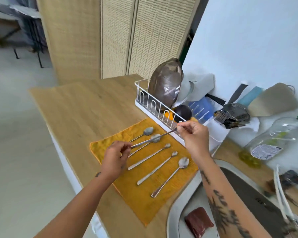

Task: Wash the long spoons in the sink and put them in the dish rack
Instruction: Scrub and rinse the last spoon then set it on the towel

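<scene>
Several long metal spoons point(149, 157) lie side by side on an orange cloth point(136, 200) on the wooden counter. One more long spoon point(153, 139) hangs in the air above the cloth, held at both ends. My left hand point(115, 158) pinches its handle end and my right hand point(193, 134) pinches the other end. The white wire dish rack point(144, 100) stands just behind the cloth, right by my right hand. The sink point(177, 203) is at the lower right with a dark red sponge point(198, 220) in it.
The rack holds a large grey plate point(165, 85), a dark bowl point(182, 112) and a white cutlery holder point(217, 133) with utensils. A clear plastic bottle point(272, 140) lies on the counter at the right. The counter's left edge drops to the floor.
</scene>
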